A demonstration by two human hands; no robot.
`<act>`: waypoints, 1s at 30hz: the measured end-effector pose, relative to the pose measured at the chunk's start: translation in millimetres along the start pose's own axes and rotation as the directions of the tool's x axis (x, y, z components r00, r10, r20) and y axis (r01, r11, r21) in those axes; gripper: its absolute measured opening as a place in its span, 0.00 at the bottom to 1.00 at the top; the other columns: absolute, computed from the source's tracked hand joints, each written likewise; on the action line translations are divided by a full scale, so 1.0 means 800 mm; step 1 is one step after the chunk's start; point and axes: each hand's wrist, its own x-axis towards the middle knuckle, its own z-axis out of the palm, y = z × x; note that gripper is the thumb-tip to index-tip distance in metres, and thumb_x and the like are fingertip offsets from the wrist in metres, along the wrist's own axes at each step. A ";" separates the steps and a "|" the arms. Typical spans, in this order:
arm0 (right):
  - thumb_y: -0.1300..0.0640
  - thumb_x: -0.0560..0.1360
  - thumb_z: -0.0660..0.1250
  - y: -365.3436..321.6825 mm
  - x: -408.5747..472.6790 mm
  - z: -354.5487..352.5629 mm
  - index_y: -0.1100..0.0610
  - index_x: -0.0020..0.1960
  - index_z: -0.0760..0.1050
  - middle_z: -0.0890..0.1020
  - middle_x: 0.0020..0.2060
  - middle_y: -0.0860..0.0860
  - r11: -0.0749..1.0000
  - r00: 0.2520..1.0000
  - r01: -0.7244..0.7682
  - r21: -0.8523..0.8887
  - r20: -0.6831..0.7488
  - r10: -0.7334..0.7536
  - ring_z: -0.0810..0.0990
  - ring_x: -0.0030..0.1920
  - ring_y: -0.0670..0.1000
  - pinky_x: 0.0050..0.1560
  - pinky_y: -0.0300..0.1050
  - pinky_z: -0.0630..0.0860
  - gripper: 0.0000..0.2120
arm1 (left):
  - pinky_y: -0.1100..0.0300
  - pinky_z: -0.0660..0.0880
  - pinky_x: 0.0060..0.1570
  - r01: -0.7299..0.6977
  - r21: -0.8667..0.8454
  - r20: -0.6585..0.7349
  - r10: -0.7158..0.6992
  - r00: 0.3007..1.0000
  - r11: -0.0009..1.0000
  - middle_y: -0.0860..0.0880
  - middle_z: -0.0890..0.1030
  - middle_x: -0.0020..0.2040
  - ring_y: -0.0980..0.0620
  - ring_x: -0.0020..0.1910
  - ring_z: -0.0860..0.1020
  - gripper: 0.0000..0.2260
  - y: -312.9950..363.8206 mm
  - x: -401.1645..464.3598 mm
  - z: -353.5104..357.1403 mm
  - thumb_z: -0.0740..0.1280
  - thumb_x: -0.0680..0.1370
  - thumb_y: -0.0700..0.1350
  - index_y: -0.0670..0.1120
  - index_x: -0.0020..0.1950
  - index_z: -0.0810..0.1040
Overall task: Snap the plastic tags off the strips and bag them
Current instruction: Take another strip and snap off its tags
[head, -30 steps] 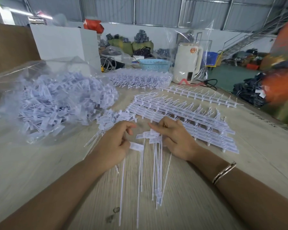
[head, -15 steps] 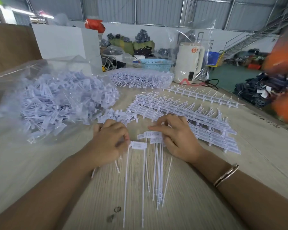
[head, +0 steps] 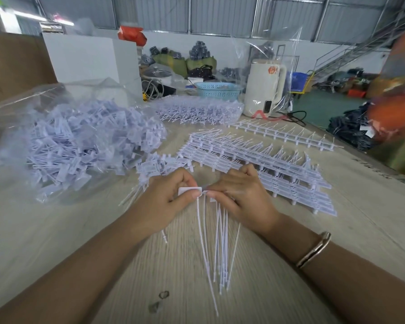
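Underneath, pale wood-grain table [head: 278, 288], warehouse behind.

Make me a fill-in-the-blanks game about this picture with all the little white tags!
1. The left hand pinches a white ____.
2. The big pile of loose tags lies inside a clear plastic ____.
3. The bracelet is on the ____ wrist.
4. The basket at the back of the table is ____ in colour.

Missing words: tag; bag; right; blue

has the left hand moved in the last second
Yes. The left hand has closed in rightward on the right hand, which stays by the strip stack; the two now meet over one tag.
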 end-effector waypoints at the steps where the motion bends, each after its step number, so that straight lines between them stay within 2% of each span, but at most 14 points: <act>1: 0.51 0.75 0.64 0.000 -0.001 0.000 0.55 0.44 0.84 0.83 0.36 0.46 0.999 0.999 -0.031 0.028 0.020 0.031 0.77 0.34 0.48 0.43 0.50 0.64 0.11 | 0.52 0.71 0.41 -0.013 0.018 -0.007 0.013 1.000 1.000 0.45 0.79 0.37 0.48 0.36 0.76 0.06 0.001 0.000 0.000 0.63 0.74 0.55 0.54 0.43 0.73; 5: 0.50 0.75 0.63 0.004 0.001 0.001 0.54 0.43 0.83 0.80 0.35 0.39 0.985 0.992 -0.119 0.126 0.045 0.114 0.70 0.37 0.39 0.45 0.45 0.60 0.12 | 0.43 0.73 0.45 -0.027 -0.011 -0.015 0.027 1.000 1.000 0.44 0.80 0.38 0.42 0.39 0.78 0.06 0.005 0.002 0.001 0.63 0.74 0.54 0.53 0.44 0.74; 7: 0.50 0.75 0.62 0.002 0.002 0.003 0.54 0.42 0.83 0.76 0.36 0.36 0.977 0.989 -0.141 0.162 0.061 0.133 0.68 0.37 0.36 0.45 0.45 0.60 0.13 | 0.45 0.74 0.42 -0.028 -0.032 -0.021 0.028 0.999 0.999 0.43 0.80 0.38 0.40 0.39 0.78 0.07 0.007 0.002 0.001 0.64 0.74 0.57 0.55 0.43 0.73; 9: 0.52 0.77 0.61 0.004 0.001 0.000 0.52 0.38 0.81 0.79 0.33 0.41 0.902 0.959 -0.281 0.327 0.052 0.280 0.70 0.34 0.37 0.43 0.43 0.64 0.13 | 0.55 0.73 0.41 -0.031 -0.050 -0.005 0.031 1.000 0.998 0.50 0.81 0.38 0.50 0.39 0.79 0.07 0.003 -0.003 -0.001 0.65 0.75 0.58 0.56 0.42 0.73; 11: 0.56 0.78 0.60 0.019 -0.002 -0.012 0.50 0.36 0.76 0.75 0.29 0.45 0.726 0.855 -0.456 0.515 0.027 0.518 0.71 0.31 0.40 0.38 0.42 0.67 0.14 | 0.61 0.71 0.41 0.009 -0.083 0.019 -0.007 1.000 0.997 0.58 0.81 0.41 0.62 0.43 0.79 0.05 0.000 -0.006 -0.005 0.65 0.74 0.56 0.57 0.42 0.73; 12: 0.57 0.79 0.60 0.028 -0.006 -0.017 0.50 0.38 0.76 0.74 0.29 0.43 0.708 0.828 -0.488 0.510 0.014 0.560 0.72 0.32 0.39 0.38 0.42 0.67 0.13 | 0.58 0.71 0.40 0.043 -0.104 0.011 -0.042 0.999 0.994 0.59 0.81 0.41 0.63 0.41 0.78 0.04 -0.003 -0.007 -0.007 0.64 0.74 0.55 0.56 0.41 0.73; 14: 0.57 0.80 0.57 0.040 -0.011 -0.019 0.53 0.49 0.78 0.75 0.37 0.39 0.812 0.869 -0.478 0.335 0.045 0.493 0.74 0.40 0.35 0.45 0.42 0.67 0.10 | 0.50 0.71 0.39 0.084 -0.112 -0.025 -0.088 0.996 0.990 0.53 0.80 0.41 0.50 0.39 0.78 0.03 -0.007 -0.003 -0.009 0.65 0.76 0.52 0.56 0.42 0.74; 15: 0.57 0.80 0.55 0.040 -0.011 -0.016 0.55 0.55 0.77 0.75 0.42 0.39 0.869 0.901 -0.433 0.241 0.084 0.425 0.73 0.44 0.36 0.48 0.44 0.65 0.12 | 0.50 0.72 0.40 0.087 -0.083 -0.028 -0.090 0.996 0.993 0.51 0.80 0.40 0.47 0.38 0.77 0.03 -0.006 0.001 -0.006 0.65 0.77 0.51 0.56 0.43 0.74; 17: 0.59 0.77 0.52 0.038 -0.010 -0.005 0.56 0.63 0.73 0.73 0.45 0.45 0.936 0.934 -0.332 0.114 0.181 0.309 0.69 0.48 0.41 0.49 0.46 0.61 0.18 | 0.56 0.68 0.38 0.053 0.002 -0.027 -0.053 0.998 0.999 0.52 0.77 0.36 0.59 0.32 0.73 0.04 -0.004 0.011 0.005 0.65 0.77 0.49 0.57 0.43 0.75; 20: 0.56 0.74 0.48 0.039 -0.007 0.000 0.52 0.70 0.67 0.71 0.45 0.50 0.966 0.926 -0.259 0.001 0.285 0.248 0.66 0.46 0.44 0.46 0.48 0.58 0.26 | 0.55 0.61 0.47 0.069 0.192 -0.118 -0.047 0.992 0.979 0.58 0.72 0.31 0.64 0.33 0.71 0.04 -0.004 0.031 0.020 0.64 0.78 0.49 0.56 0.43 0.73; 22: 0.56 0.72 0.49 0.043 -0.009 -0.001 0.52 0.71 0.66 0.71 0.45 0.52 0.966 0.919 -0.254 -0.046 0.299 0.256 0.67 0.46 0.46 0.47 0.49 0.60 0.27 | 0.56 0.54 0.49 0.099 0.398 -0.161 -0.037 0.986 0.912 0.59 0.73 0.33 0.63 0.39 0.72 0.03 -0.007 0.044 0.025 0.62 0.78 0.52 0.57 0.44 0.73; 26: 0.55 0.71 0.46 0.040 -0.009 -0.002 0.49 0.71 0.63 0.71 0.43 0.52 0.966 0.913 -0.247 -0.072 0.317 0.257 0.70 0.45 0.51 0.46 0.48 0.58 0.29 | 0.56 0.51 0.54 0.078 0.687 -0.113 0.000 0.994 0.722 0.58 0.77 0.49 0.56 0.54 0.72 0.09 -0.018 0.057 0.035 0.59 0.78 0.57 0.56 0.50 0.74; 28: 0.52 0.68 0.44 0.035 -0.008 -0.007 0.50 0.71 0.66 0.70 0.43 0.49 0.953 0.919 -0.302 -0.017 0.261 0.296 0.70 0.46 0.49 0.45 0.46 0.57 0.32 | 0.54 0.52 0.57 0.039 0.778 -0.083 0.042 0.996 0.627 0.57 0.74 0.53 0.55 0.57 0.70 0.12 -0.018 0.055 0.038 0.56 0.78 0.57 0.55 0.55 0.74; 30: 0.52 0.69 0.47 0.032 -0.005 -0.019 0.54 0.65 0.73 0.71 0.43 0.47 0.916 0.913 -0.395 0.066 0.141 0.383 0.70 0.46 0.47 0.47 0.46 0.59 0.29 | 0.54 0.54 0.55 0.004 0.802 -0.109 0.139 0.984 0.597 0.54 0.75 0.51 0.52 0.55 0.72 0.12 -0.007 0.052 0.035 0.56 0.77 0.54 0.51 0.53 0.75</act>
